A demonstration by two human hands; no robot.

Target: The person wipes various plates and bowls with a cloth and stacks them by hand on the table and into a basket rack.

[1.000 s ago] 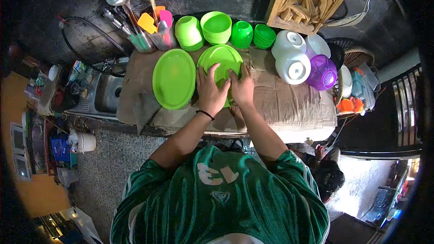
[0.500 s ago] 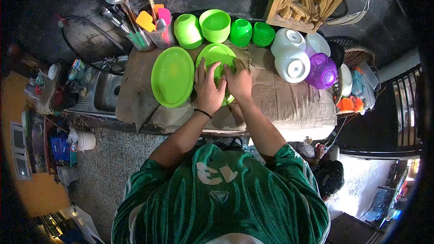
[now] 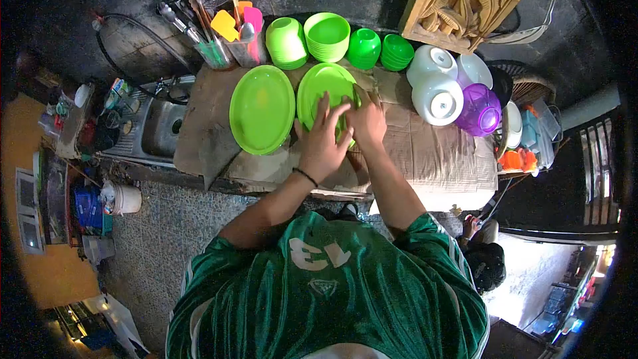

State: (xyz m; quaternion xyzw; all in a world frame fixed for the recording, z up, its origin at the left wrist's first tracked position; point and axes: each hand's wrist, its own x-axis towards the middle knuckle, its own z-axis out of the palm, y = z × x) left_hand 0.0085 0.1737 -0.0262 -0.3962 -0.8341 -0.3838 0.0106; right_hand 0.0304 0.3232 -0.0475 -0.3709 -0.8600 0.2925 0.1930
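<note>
An oval, bright green plate (image 3: 325, 78) lies on the cardboard-covered table, its near part hidden under my hands. My left hand (image 3: 324, 145) hovers over or touches the plate's near side, palm down, fingers apart. At the plate's right edge is my right hand (image 3: 367, 121), with its fingers stretched forward and the thumb toward the left hand. Whether either hand presses on the plate is hard to tell. To the left lies a second, larger green oval plate (image 3: 262, 110), touched by neither hand.
Stacked green bowls (image 3: 326, 38) line the back beside utensil holders (image 3: 247, 50). White bowls (image 3: 437, 101) and a purple bowl (image 3: 478, 112) stand right, below a carved wooden panel (image 3: 473, 3). A sink (image 3: 159, 126) is at left; another person (image 3: 485, 262) is at lower right.
My left hand has drawn back toward me and its fingers have spread. My right hand has shifted to the plate's right edge. The whole view has moved slightly.
</note>
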